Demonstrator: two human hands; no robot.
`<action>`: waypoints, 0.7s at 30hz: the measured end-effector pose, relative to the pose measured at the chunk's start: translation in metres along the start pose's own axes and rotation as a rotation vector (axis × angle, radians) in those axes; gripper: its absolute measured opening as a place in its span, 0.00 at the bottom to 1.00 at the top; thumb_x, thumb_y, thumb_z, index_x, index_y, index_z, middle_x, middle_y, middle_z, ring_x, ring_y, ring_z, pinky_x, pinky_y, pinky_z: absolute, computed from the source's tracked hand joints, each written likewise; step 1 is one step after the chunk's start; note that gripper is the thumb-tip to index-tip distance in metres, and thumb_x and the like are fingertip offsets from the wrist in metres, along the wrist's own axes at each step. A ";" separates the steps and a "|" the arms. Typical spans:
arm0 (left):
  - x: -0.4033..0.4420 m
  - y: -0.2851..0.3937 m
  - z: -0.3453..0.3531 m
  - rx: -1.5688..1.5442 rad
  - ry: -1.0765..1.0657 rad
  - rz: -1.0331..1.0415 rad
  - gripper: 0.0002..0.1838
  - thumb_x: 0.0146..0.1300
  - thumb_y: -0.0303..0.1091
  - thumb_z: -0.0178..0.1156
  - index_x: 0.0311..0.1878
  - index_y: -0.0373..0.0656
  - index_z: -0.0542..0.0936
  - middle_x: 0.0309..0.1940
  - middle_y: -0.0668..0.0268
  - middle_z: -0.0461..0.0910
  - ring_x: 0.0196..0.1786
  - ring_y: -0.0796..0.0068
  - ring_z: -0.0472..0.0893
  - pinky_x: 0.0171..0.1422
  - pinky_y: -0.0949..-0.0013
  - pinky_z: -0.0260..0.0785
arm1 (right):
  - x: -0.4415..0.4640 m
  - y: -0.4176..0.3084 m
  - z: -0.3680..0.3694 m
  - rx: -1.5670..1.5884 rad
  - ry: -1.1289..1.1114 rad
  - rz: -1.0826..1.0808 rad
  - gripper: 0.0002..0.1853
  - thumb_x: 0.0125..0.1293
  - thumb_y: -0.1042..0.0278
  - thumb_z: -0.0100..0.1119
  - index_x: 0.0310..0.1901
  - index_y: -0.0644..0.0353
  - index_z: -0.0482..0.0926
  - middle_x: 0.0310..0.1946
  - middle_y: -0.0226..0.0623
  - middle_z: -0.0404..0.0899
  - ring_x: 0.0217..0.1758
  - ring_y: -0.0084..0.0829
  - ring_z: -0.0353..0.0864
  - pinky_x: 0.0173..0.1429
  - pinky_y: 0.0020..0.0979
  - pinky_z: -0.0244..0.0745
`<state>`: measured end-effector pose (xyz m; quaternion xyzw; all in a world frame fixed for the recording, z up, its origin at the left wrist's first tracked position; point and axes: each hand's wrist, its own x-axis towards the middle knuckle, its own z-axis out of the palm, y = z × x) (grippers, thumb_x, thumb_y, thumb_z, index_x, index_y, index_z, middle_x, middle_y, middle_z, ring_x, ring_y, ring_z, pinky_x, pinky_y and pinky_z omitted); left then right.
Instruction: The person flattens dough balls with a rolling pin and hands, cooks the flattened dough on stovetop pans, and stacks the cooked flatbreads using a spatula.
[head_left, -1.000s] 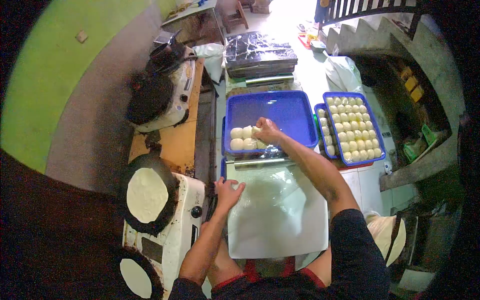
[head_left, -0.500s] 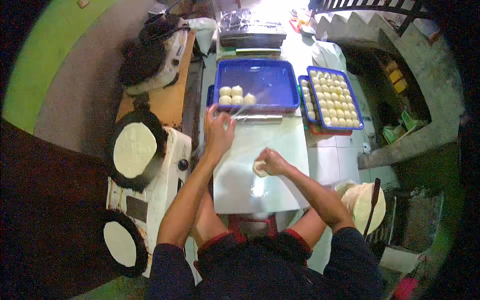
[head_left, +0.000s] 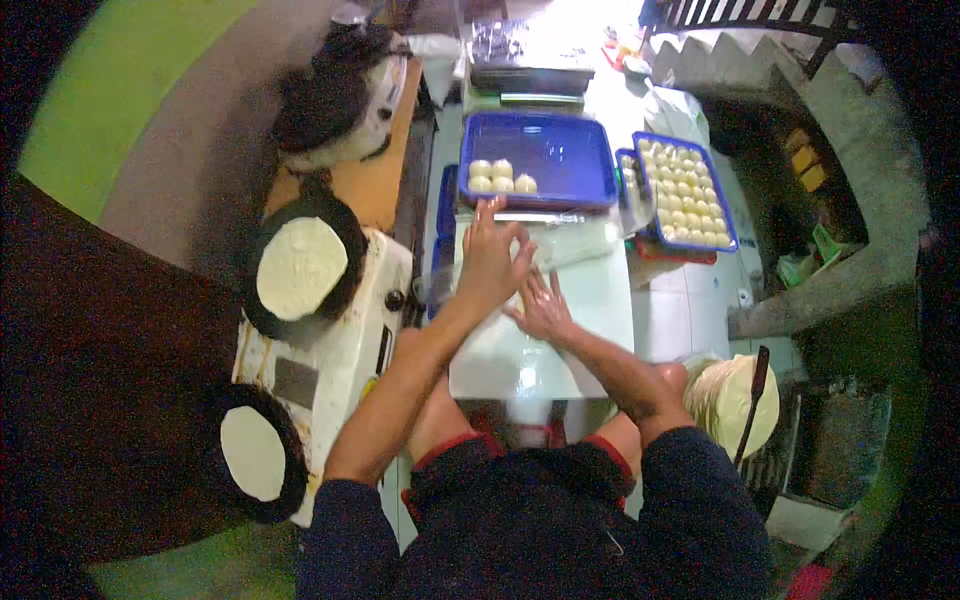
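Note:
My left hand [head_left: 492, 262] is over the far half of the white table [head_left: 500, 365], thumb and fingers closed in a pinch at the edge of a clear, film-like sheet [head_left: 590, 243]. The sheet is blurred and stretches across the table to the right. My right hand [head_left: 545, 312] lies palm down just beside it, fingers spread on the tabletop. Any dough under the hands is hidden. Beyond them stands a blue tray [head_left: 575, 150] with several pale dough balls [head_left: 502, 178] in its near left corner.
On the right, another blue tray [head_left: 735, 243] holds rows of dough balls. To the left, flat rounds [head_left: 302, 268] lie on dark pans on a white stove [head_left: 385, 270]. A stack of flat rounds [head_left: 745, 400], with a dark long-handled tool [head_left: 755, 400] against it, stands at lower right.
The dough piece in my right hand is no longer visible, and that hand has opened flat on the table. My left hand has moved right and nearer, drawing the clear sheet across.

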<state>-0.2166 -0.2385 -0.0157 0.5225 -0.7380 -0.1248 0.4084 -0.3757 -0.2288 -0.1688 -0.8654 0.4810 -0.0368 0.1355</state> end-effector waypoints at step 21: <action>-0.250 -0.045 0.116 0.138 -0.425 -0.026 0.32 0.53 0.37 0.72 0.64 0.51 0.76 0.64 0.50 0.73 0.65 0.47 0.76 0.72 0.46 0.64 | -0.010 0.185 -0.090 0.292 0.240 0.182 0.27 0.69 0.69 0.59 0.68 0.68 0.69 0.70 0.56 0.68 0.73 0.49 0.69 0.77 0.43 0.64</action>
